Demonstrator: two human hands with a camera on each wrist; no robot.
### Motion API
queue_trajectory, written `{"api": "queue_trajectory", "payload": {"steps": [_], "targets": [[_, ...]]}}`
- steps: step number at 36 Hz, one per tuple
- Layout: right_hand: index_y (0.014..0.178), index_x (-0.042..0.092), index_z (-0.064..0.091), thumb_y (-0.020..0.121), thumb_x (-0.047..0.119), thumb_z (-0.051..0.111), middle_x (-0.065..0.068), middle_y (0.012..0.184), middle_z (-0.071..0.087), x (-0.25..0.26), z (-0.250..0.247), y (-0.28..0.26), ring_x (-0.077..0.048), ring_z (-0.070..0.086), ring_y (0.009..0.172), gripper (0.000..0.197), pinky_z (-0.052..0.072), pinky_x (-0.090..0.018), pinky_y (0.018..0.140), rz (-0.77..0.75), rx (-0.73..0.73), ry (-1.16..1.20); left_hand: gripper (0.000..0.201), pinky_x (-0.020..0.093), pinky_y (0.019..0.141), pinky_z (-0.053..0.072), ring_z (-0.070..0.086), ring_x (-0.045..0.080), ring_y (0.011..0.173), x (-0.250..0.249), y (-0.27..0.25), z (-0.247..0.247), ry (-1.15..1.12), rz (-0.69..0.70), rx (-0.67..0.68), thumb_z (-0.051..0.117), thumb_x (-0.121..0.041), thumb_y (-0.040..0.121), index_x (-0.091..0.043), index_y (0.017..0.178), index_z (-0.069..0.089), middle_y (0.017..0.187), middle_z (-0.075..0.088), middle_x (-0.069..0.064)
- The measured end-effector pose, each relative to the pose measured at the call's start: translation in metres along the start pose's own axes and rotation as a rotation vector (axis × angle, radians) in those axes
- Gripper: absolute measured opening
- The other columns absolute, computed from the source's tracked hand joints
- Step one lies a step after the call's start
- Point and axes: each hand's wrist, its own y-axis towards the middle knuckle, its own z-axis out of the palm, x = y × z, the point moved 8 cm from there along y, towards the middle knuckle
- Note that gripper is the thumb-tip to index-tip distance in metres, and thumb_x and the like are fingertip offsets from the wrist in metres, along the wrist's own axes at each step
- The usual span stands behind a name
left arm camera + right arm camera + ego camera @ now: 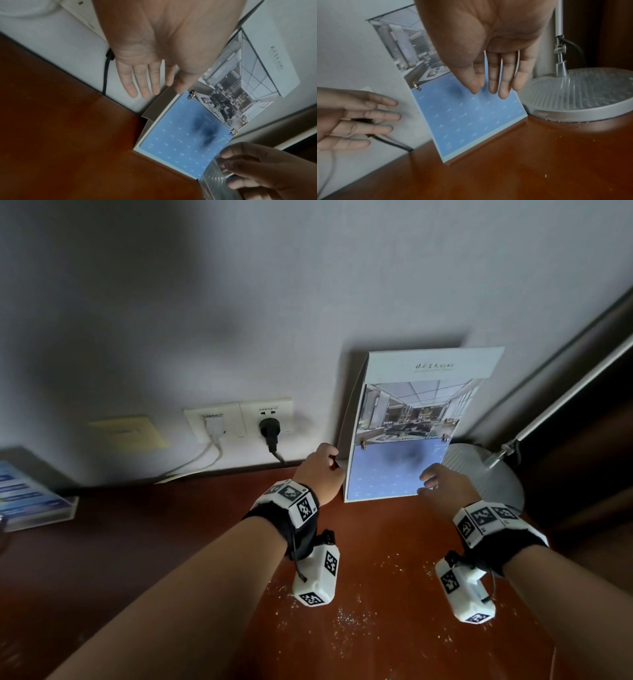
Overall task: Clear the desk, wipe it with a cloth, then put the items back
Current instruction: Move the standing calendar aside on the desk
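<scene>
A standing desk calendar (411,422) with a building photo above and a blue date page below leans near the wall on the red-brown desk (376,546). My left hand (329,465) is at its left edge; in the left wrist view its fingers (144,88) are straight and lie beside the calendar (185,142), thumb close to the ring. My right hand (430,481) is at the lower right of the page; in the right wrist view its straight fingertips (493,89) reach the blue page (467,121). Neither hand grips anything. No cloth is in view.
A lamp's ribbed round base (486,474) stands right beside the calendar, its metal arm (565,402) rising to the right. Wall sockets (239,417) with a black plug (269,429) and cables sit to the left. An acrylic sign holder (30,498) is far left. White crumbs (342,618) dot the desk.
</scene>
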Motion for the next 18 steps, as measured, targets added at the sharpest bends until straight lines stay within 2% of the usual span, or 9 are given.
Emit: {"api": "queue_trajectory", "payload": {"steps": [2, 5, 9, 12, 18], "targets": [[0.111, 0.008, 0.056, 0.087, 0.012, 0.060, -0.012, 0.110, 0.064, -0.008, -0.009, 0.008, -0.029, 0.058, 0.105, 0.025, 0.042, -0.029, 0.088, 0.055, -0.021, -0.010, 0.043, 0.029, 0.084, 0.046, 0.058, 0.020, 0.101, -0.003, 0.006, 0.003, -0.009, 0.001, -0.011, 0.044, -0.020, 0.093, -0.017, 0.135, 0.039, 0.128, 0.053, 0.005], [0.117, 0.011, 0.049, 0.088, 0.018, 0.058, -0.011, 0.114, 0.064, -0.015, -0.020, 0.020, -0.028, 0.058, 0.108, 0.031, 0.042, -0.031, 0.088, 0.105, -0.046, -0.039, 0.041, 0.024, 0.077, 0.039, 0.053, 0.015, 0.093, -0.006, 0.015, 0.008, -0.017, -0.008, -0.027, 0.044, -0.023, 0.094, -0.017, 0.135, 0.038, 0.125, 0.055, 0.004], [0.125, 0.009, 0.041, 0.087, 0.018, 0.059, -0.017, 0.114, 0.063, -0.014, -0.033, 0.034, -0.032, 0.059, 0.105, 0.043, 0.044, -0.035, 0.083, 0.096, -0.103, -0.074, 0.040, 0.023, 0.080, 0.036, 0.055, 0.018, 0.102, -0.011, 0.024, 0.011, 0.009, 0.009, -0.042, 0.042, -0.023, 0.096, -0.016, 0.134, 0.039, 0.128, 0.055, 0.006], [0.127, 0.006, 0.038, 0.089, 0.016, 0.057, -0.019, 0.118, 0.061, -0.013, -0.038, 0.041, -0.034, 0.058, 0.107, 0.043, 0.045, -0.037, 0.085, 0.096, -0.121, -0.040, 0.036, 0.024, 0.077, 0.036, 0.054, 0.018, 0.092, -0.013, 0.030, 0.014, 0.010, 0.017, -0.042, 0.041, -0.025, 0.097, -0.015, 0.132, 0.040, 0.128, 0.055, 0.004], [0.117, 0.007, 0.038, 0.090, 0.017, 0.055, -0.020, 0.112, 0.064, -0.014, -0.048, 0.048, -0.036, 0.059, 0.104, 0.033, 0.046, -0.039, 0.086, 0.099, -0.183, 0.036, 0.029, 0.028, 0.066, 0.035, 0.052, 0.024, 0.078, -0.015, 0.038, 0.024, 0.088, 0.038, -0.049, 0.036, -0.029, 0.098, -0.005, 0.106, 0.051, 0.097, 0.060, 0.012]]}}
